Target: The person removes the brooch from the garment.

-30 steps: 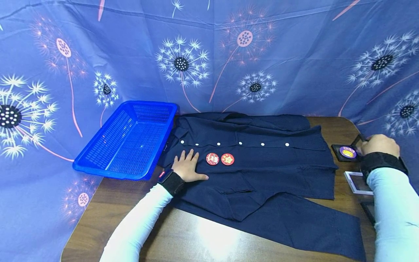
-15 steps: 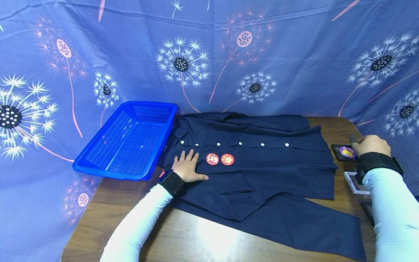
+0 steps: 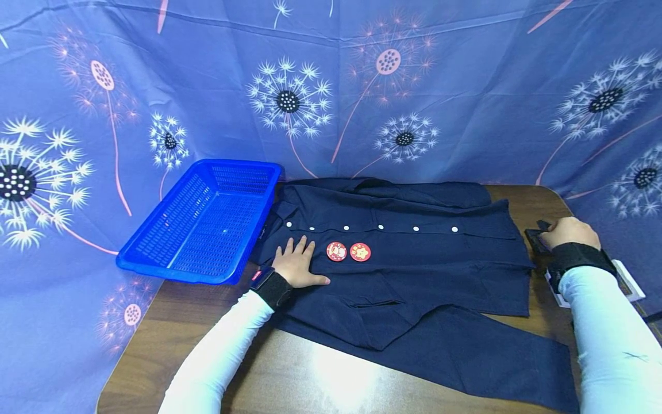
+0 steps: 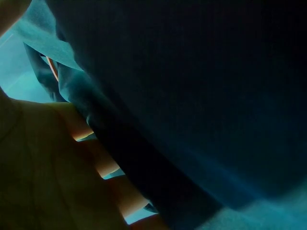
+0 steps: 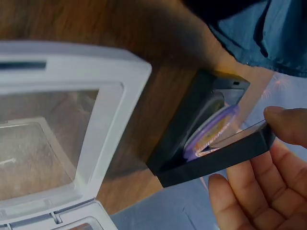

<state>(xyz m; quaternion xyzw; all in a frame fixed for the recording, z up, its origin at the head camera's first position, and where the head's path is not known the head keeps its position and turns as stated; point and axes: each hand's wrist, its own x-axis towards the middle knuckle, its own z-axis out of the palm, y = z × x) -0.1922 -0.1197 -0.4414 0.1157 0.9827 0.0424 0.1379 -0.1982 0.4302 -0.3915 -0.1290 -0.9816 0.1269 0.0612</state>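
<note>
In the head view my left hand (image 3: 295, 267) lies with fingers spread on a navy button-up shirt (image 3: 439, 273), near its collar end. Two round red badges (image 3: 336, 252) sit on the shirt just right of it. Beyond the shirt's hem, my right hand (image 3: 571, 234) pinches the lid (image 5: 216, 163) of a small black hinged case (image 5: 177, 129) between thumb and fingers. That lid stands partly raised over the base. A round purple badge (image 5: 211, 132) shows inside, tilted between the two halves in the right wrist view. Dark cloth fills most of the left wrist view.
A blue plastic basket (image 3: 178, 278) stands on the left of the wooden table (image 3: 155, 339). Beside my right wrist lies an opened white hinged case (image 5: 108, 120) with a clear window. A patterned blue curtain (image 3: 207, 75) hangs behind the table.
My right hand has moved left and slightly down, bringing the black case's lid over its base. The purple badge is now hidden in the head view. My left hand has stayed in place.
</note>
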